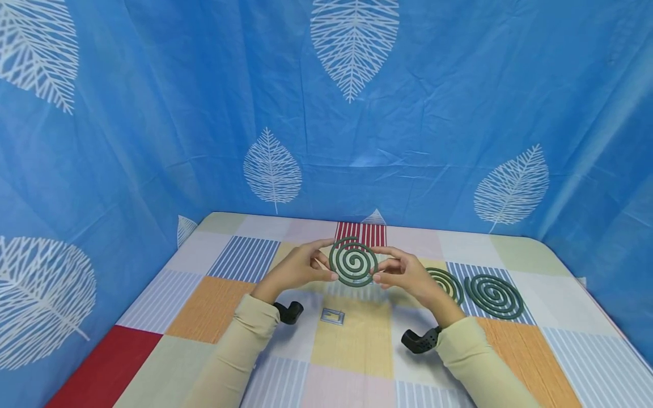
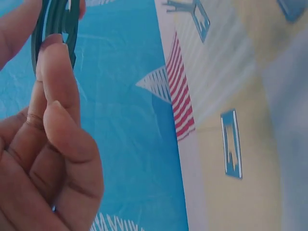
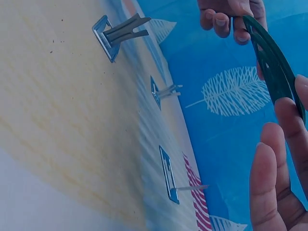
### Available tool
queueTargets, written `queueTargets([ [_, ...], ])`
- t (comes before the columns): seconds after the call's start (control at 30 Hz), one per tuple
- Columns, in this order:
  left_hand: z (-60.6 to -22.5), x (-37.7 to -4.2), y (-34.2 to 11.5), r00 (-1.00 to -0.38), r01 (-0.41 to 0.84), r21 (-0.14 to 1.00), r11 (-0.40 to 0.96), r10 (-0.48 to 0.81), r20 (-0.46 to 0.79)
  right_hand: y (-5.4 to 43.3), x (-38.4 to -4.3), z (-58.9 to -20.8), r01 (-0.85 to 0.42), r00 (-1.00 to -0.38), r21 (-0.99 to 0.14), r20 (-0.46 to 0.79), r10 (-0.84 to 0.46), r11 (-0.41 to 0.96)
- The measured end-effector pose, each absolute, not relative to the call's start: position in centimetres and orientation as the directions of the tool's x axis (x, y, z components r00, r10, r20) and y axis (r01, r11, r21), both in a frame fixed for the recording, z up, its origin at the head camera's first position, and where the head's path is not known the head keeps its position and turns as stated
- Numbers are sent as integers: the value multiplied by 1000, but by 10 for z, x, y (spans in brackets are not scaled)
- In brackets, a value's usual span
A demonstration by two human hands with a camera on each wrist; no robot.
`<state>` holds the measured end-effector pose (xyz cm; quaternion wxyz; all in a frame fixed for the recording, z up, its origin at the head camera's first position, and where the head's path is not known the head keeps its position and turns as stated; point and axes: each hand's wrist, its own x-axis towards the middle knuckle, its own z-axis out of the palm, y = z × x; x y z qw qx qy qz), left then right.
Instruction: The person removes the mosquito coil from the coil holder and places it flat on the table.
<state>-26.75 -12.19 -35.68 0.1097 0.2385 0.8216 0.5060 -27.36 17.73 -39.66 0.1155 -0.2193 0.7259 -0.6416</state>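
Note:
Both hands hold a green mosquito coil (image 1: 355, 262) upright above the table, its flat spiral facing the head camera. My left hand (image 1: 301, 266) pinches its left rim between thumb and fingers. The opposite rim sits between the thumb and fingers of my right hand (image 1: 405, 276). Seen edge-on in the right wrist view, the coil (image 3: 273, 72) shows as a thin curved green band. Below the hands, a small metal coil stand (image 1: 333, 321) lies on the tablecloth. In the right wrist view, metal stands (image 3: 107, 41) have prongs bent up.
Two more green coils lie at the right: one coil (image 1: 494, 296) in full view, the other coil (image 1: 449, 283) partly hidden behind my right hand. A patchwork cloth (image 1: 352, 345) covers the table. Blue curtains (image 1: 352, 141) with white leaf prints hang behind and at both sides.

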Motion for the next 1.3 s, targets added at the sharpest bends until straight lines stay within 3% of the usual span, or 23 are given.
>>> queueTargets([
  [0.67,-356,-255,-95,-855,194,917,348,518,-16,210,-272,-395,-149,-819,-987,86,-567,66],
  [0.97,-358,-248,-82,-867,171,923,346,497,-26,227,-271,-398,-166,-783,-986,131,-608,2],
  [1.3,-362,-243,-67,-874,161,927,338,485,-25,241,-267,-397,-202,-775,-978,129,-619,49],
])
